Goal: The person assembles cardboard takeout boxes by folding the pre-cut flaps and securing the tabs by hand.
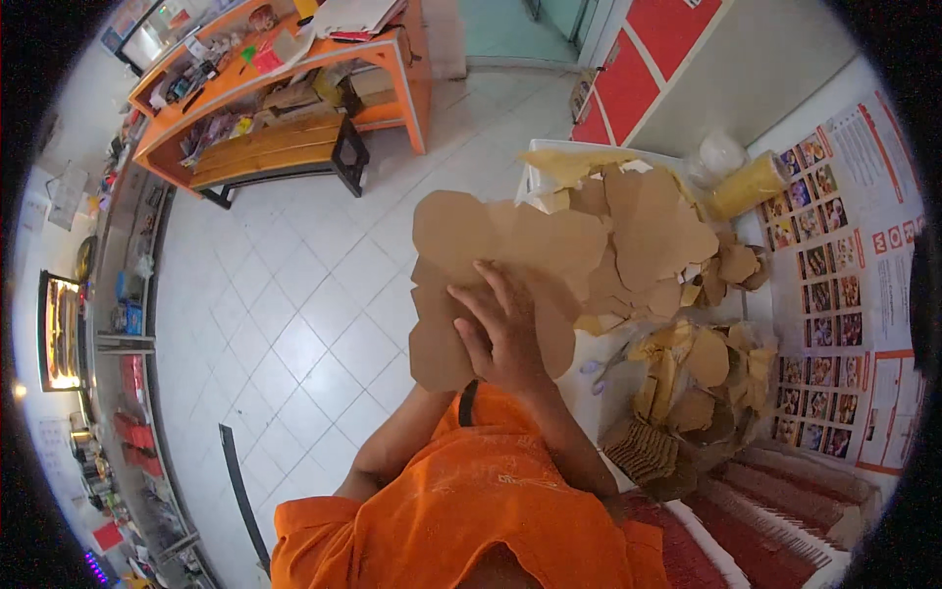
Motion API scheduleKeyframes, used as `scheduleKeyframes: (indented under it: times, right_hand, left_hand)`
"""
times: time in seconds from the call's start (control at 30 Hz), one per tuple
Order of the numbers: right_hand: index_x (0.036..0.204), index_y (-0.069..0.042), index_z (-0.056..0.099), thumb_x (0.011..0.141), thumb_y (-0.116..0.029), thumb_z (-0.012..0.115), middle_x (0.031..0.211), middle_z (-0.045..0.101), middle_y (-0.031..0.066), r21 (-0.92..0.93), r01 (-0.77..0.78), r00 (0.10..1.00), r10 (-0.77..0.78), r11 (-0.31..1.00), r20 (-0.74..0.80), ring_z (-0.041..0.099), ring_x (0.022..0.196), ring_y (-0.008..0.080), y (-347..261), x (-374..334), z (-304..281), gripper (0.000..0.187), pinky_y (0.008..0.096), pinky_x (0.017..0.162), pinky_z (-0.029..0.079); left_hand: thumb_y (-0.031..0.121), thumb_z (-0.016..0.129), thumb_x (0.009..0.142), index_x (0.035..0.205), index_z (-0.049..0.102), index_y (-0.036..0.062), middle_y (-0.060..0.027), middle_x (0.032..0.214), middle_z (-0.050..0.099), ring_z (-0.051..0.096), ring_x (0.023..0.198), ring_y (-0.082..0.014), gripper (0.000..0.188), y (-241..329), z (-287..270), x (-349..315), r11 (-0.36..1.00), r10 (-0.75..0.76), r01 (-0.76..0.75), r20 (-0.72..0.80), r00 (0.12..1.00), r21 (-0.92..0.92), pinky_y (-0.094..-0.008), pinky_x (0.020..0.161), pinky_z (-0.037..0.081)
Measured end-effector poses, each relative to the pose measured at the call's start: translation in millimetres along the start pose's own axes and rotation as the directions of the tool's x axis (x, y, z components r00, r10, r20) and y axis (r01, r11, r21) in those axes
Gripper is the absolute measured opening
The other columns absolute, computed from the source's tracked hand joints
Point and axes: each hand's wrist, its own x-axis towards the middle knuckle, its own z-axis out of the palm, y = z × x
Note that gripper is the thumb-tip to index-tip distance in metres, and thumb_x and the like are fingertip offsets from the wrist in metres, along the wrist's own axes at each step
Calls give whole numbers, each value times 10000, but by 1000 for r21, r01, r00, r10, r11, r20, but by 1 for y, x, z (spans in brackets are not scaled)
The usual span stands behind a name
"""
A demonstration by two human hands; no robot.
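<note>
A flat brown cardboard blank (446,339) with rounded, scalloped edges is raised in front of my body. Across its upper face lies my right hand (500,329), fingers spread and stretched out. My left forearm (397,432) comes up to the blank's near edge, and the hand itself is hidden beneath the cardboard, so its fingers do not show. Beyond the blank's right side, more flat brown cardboard pieces (657,221) are heaped loosely on a white surface.
A clear bag of cardboard scraps (697,393) stands at my right, near a pale purple-handled tool (594,368). Yellowish tape (751,187) rests by the printed wall sheet (824,294). Ahead left are a wooden bench (270,152) and an orange desk (407,88) on the tiled floor.
</note>
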Motion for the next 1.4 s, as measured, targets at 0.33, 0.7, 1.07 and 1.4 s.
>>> scheduleKeyframes:
  times: [0.33, 0.7, 1.07, 1.4]
  right_hand:
    - [1408, -46, 435, 875, -310, 679, 1326, 441, 215, 108, -102, 986, 115, 989, -118, 412, 1219, 377, -6, 6, -17, 643, 498, 1054, 316]
    - [1407, -30, 436, 862, -336, 702, 1287, 482, 190, 173, -114, 979, 141, 978, -149, 476, 1161, 338, 8, 4, -27, 679, 448, 1023, 352]
    - [1454, 0, 374, 907, -452, 661, 1485, 340, 214, 839, -94, 994, 0, 535, 111, 325, 1377, 324, -2, -7, -47, 765, 430, 1127, 257]
    - [1363, -92, 506, 808, -316, 741, 1266, 558, 175, -367, 9, 966, -102, 930, -236, 532, 1176, 377, -13, 49, -68, 643, 490, 1020, 393]
  left_hand:
    - [263, 450, 1025, 1455, 328, 59, -91, 1459, 408, 401, 1336, -216, 492, -19, 25, 36, 193, 149, 85, 115, 982, -978, -357, 1094, 379]
    - [305, 468, 1028, 1376, 413, 38, -72, 1341, 472, 450, 1231, -180, 442, 33, 17, 64, -254, -94, 433, 468, 879, -865, -319, 1060, 379]
    - [316, 506, 1029, 1202, 567, 6, -37, 989, 617, 580, 918, -122, 360, 61, 12, 89, 363, -535, 144, -79, 841, -921, -258, 834, 482]
    - [-53, 728, 711, 774, 719, 29, -81, 688, 664, 603, 569, -146, 104, 51, -50, 75, 999, 36, -28, -515, 857, 23, -269, 560, 495]
